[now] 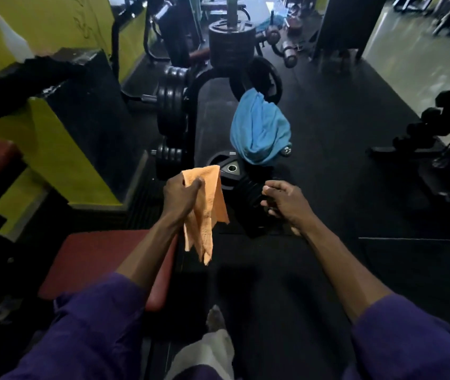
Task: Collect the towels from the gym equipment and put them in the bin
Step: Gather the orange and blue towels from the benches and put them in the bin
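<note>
Head view | left hand point(181, 194) gripped orange towel point(204, 215), hanging free | right hand point(285, 202) loosely curled, held nothing | blue towel point(259, 130) draped at black bench point(213, 119) right edge

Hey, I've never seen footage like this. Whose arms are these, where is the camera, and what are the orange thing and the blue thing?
There is no machine here. These are a person's own two arms in purple sleeves, filmed by one wide-angle camera worn on the head, looking forward and down. That is why the picture bends at the edges. The left hand grips a crumpled orange cloth towel, which hangs down from it. The right hand is loosely curled and seems to hold nothing. Ahead, a bunched blue cloth towel lies draped over dark gym equipment, just beyond a round black weight plate. A red padded bench sits at lower left. No bin shows in this picture.
</note>
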Action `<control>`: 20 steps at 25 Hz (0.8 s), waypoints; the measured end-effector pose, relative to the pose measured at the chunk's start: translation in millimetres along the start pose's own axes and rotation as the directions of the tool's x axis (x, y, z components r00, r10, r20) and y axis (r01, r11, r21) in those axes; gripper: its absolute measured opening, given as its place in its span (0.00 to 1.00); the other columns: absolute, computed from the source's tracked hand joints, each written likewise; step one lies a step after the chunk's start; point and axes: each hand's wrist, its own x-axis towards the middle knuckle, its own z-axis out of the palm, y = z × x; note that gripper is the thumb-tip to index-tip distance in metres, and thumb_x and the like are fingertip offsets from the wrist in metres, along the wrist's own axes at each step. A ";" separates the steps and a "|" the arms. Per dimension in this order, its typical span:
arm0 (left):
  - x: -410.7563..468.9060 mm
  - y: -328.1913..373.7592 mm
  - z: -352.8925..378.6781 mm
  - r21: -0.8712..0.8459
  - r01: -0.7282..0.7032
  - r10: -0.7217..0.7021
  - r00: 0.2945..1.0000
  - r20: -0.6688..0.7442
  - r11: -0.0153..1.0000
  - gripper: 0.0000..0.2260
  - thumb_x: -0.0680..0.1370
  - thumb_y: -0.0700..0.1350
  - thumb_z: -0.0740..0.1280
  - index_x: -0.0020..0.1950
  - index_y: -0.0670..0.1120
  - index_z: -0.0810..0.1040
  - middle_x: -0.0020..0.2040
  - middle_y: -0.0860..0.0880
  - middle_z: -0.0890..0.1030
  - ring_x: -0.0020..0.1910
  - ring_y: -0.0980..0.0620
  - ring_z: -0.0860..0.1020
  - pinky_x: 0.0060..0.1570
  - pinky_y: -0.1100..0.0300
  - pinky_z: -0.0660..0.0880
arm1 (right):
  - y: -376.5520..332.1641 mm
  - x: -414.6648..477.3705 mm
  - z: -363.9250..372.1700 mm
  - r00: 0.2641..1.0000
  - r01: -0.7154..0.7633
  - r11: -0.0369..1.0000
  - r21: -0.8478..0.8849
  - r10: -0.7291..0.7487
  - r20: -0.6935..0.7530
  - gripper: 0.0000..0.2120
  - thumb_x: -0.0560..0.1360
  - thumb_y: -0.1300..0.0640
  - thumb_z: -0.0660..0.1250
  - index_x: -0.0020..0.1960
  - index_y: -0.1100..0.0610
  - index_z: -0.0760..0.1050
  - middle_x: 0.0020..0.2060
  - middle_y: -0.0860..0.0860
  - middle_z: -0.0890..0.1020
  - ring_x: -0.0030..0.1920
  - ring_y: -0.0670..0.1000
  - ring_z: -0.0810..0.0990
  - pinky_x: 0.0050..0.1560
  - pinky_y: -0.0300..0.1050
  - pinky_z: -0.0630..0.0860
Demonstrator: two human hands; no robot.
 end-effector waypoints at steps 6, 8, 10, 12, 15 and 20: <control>95.7 5.6 62.9 0.064 0.029 -0.032 0.998 0.046 0.998 0.07 0.73 0.51 0.65 0.49 0.51 0.77 0.44 0.52 0.82 0.41 0.59 0.78 0.35 0.63 0.72 | -21.3 108.9 -19.5 1.000 0.006 0.997 -0.077 -0.007 -0.010 0.11 0.78 0.52 0.69 0.59 0.51 0.79 0.52 0.51 0.85 0.48 0.51 0.86 0.42 0.43 0.77; 135.3 7.6 79.2 0.095 0.071 -0.082 0.990 0.118 0.993 0.10 0.72 0.50 0.64 0.50 0.48 0.78 0.44 0.51 0.81 0.43 0.53 0.80 0.35 0.62 0.71 | -31.4 149.8 -18.1 1.000 -0.007 0.994 -0.111 0.006 -0.015 0.11 0.77 0.52 0.69 0.59 0.51 0.79 0.52 0.53 0.85 0.47 0.52 0.85 0.42 0.44 0.77; 176.3 7.0 93.0 0.159 0.062 -0.092 0.977 0.193 0.985 0.13 0.73 0.46 0.65 0.56 0.44 0.78 0.49 0.48 0.82 0.50 0.47 0.81 0.42 0.59 0.75 | -43.3 193.1 -14.1 1.000 0.000 0.985 -0.174 -0.003 -0.015 0.11 0.77 0.52 0.69 0.59 0.52 0.79 0.50 0.53 0.85 0.45 0.52 0.85 0.43 0.45 0.77; 208.9 7.7 102.9 0.220 0.054 -0.107 0.966 0.236 0.974 0.20 0.74 0.44 0.67 0.65 0.40 0.71 0.60 0.42 0.79 0.57 0.43 0.79 0.56 0.52 0.77 | -53.0 230.3 -9.8 0.999 0.027 0.972 -0.233 -0.035 -0.029 0.13 0.76 0.54 0.70 0.60 0.56 0.79 0.46 0.54 0.84 0.41 0.51 0.83 0.39 0.42 0.76; 245.2 8.6 113.7 0.307 0.050 -0.135 0.956 0.259 0.950 0.28 0.74 0.45 0.69 0.69 0.38 0.60 0.67 0.38 0.72 0.63 0.41 0.75 0.61 0.49 0.75 | -57.5 281.4 -3.9 0.997 0.046 0.934 -0.355 -0.066 -0.043 0.15 0.74 0.54 0.72 0.60 0.55 0.79 0.46 0.53 0.84 0.39 0.48 0.82 0.36 0.35 0.75; 295.3 10.1 132.8 0.299 0.000 -0.095 0.948 0.303 0.954 0.29 0.72 0.45 0.71 0.64 0.47 0.56 0.65 0.41 0.70 0.58 0.44 0.76 0.53 0.56 0.72 | -56.7 371.1 8.0 0.997 0.083 0.882 -0.464 -0.068 0.048 0.20 0.73 0.53 0.74 0.63 0.55 0.77 0.57 0.56 0.83 0.56 0.52 0.82 0.59 0.50 0.78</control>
